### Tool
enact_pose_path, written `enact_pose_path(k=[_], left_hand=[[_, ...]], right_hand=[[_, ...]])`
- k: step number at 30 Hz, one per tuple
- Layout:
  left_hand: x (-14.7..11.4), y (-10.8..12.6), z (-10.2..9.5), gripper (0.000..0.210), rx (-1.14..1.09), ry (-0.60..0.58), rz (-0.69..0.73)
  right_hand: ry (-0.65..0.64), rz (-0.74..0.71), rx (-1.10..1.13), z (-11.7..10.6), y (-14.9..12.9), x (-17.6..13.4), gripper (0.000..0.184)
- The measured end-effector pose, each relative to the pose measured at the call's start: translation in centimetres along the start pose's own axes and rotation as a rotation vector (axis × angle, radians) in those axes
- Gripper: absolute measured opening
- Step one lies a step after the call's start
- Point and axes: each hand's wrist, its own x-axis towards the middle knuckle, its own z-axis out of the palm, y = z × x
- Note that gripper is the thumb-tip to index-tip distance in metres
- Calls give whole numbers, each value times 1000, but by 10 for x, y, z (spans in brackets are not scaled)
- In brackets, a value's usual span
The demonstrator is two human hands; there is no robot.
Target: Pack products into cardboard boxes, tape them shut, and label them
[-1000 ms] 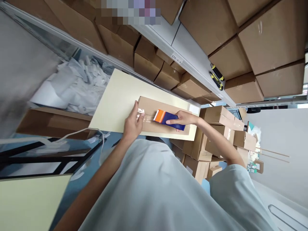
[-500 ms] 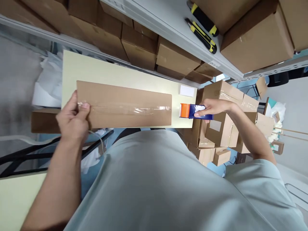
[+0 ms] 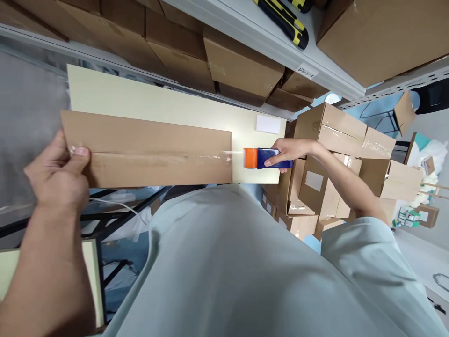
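Observation:
A long flat cardboard box [image 3: 150,140] lies over the pale yellow tabletop [image 3: 140,93], with clear tape along its middle seam. My left hand [image 3: 59,173] grips the box's left end, thumb on top beside the tape and fingers around the edge. In my right hand [image 3: 289,152] is a blue and orange tape dispenser [image 3: 250,158], held just off the box's right end. A thin strip of clear tape spans the small gap between the box and the dispenser's orange head.
Above the table runs a grey shelf [image 3: 242,32] with cardboard boxes below it and yellow-black utility knives [image 3: 284,23] on it. A white label [image 3: 268,124] lies on the tabletop. Stacked cartons [image 3: 324,182] stand at the right. A black metal frame [image 3: 115,217] shows at lower left.
The box and my left hand have shifted left in view. My right hand with the tape dispenser has also moved left, and the whole view has shifted slightly.

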Motion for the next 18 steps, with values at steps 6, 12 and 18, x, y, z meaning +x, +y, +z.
enact_pose_path(k=[6,12,18], left_hand=[[5,2,7,67,-135,96,-61],[12,-14,7,74,-153,87,-27],[14,-24,6,96,-114,42,91]], right_hand=[[5,114,-65,0,0,12,71],[27,206,-101,7,2,31,77],[35,118,-84,4,5,9,70]])
